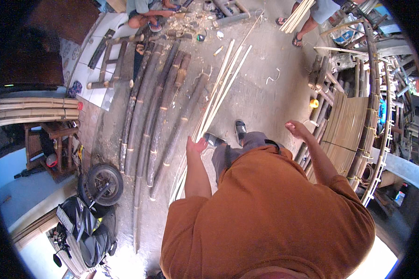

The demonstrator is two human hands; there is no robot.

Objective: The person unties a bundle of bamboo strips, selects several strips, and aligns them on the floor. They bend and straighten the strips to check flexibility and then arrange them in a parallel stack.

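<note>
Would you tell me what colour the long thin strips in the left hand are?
The strips held by the left hand are pale cream-tan, clearest in the head view.

Bare floor point(260, 93) ahead open — dark poles point(149, 111) left, slat stack point(349, 125) right block.

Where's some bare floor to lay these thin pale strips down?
Bare concrete lies between the pale strips held by the left hand and the woven bamboo panels near the empty right hand. Left of the strips, dark bamboo poles crowd the floor; a motorbike blocks the lower left.
</note>
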